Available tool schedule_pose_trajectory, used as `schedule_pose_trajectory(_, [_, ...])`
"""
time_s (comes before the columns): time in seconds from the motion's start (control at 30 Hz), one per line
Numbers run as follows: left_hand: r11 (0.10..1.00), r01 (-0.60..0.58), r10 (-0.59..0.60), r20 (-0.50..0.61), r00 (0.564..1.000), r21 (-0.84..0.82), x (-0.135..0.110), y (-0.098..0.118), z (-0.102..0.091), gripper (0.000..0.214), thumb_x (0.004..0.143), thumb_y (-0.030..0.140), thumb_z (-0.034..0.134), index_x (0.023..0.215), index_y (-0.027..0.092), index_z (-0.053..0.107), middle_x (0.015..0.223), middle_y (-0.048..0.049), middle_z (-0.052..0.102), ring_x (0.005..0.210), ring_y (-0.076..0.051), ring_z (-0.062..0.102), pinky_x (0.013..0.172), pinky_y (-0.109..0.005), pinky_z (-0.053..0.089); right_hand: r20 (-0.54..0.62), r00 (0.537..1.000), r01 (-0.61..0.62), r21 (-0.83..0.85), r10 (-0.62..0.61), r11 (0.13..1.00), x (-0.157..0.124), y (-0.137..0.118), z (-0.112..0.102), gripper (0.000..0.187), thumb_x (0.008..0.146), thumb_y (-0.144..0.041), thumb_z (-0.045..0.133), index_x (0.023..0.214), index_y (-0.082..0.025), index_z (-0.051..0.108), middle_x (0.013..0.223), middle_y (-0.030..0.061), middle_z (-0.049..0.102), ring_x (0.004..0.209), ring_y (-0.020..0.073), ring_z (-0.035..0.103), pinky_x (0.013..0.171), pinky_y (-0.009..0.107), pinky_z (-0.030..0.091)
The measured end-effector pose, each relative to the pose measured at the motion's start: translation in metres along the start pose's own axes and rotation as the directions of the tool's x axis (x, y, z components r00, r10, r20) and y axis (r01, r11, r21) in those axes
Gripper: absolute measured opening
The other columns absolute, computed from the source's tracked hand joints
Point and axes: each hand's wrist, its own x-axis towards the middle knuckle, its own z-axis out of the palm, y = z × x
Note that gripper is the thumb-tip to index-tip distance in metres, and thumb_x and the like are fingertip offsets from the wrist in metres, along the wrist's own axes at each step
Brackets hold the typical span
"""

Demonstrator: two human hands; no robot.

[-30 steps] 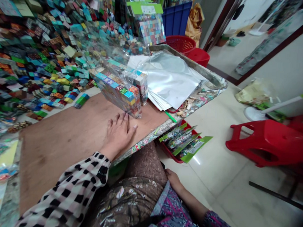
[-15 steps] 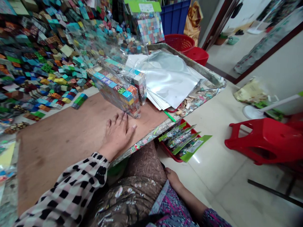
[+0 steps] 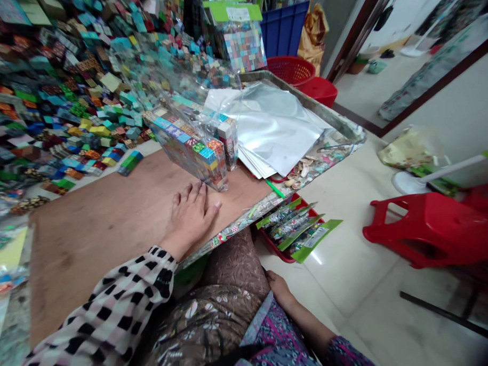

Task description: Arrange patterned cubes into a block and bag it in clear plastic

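My left hand lies flat on a brown board, palm down with its fingers spread and holding nothing. Just beyond its fingertips stands a clear-wrapped block set, a slab of small patterned cubes. A second wrapped block set stands close behind it, with loose clear film above both. My right hand rests low against the outer side of my thigh, off the table. Its fingers are mostly hidden there, so I cannot see whether it holds anything.
Loose patterned cubes are heaped at the left and back. Silvery sheets lie at the table's right end, near a green stick. Below the edge, a red basket holds green-topped packets. A red stool stands on the floor.
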Motion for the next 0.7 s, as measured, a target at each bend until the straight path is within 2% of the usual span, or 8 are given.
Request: schedule_pose_trajectory(0.7, [1.0,0.001,-0.001,0.001,1.0,-0.012,0.0005,-0.0001,0.0001,0.073,0.095,0.055,0.025,0.151,0.009,0.034,0.158,-0.0142,0.034,0.146,-0.035,0.027,0.117,-0.056,0.022,0.02,0.998,-0.054,-0.009,0.054,0.998,0.0018,-0.0009,0.0,0.034,0.081,-0.02,0.042,0.094,-0.017,0.073,0.106,0.0098,0.074,0.102,0.024,0.066,0.09,0.03,0.046])
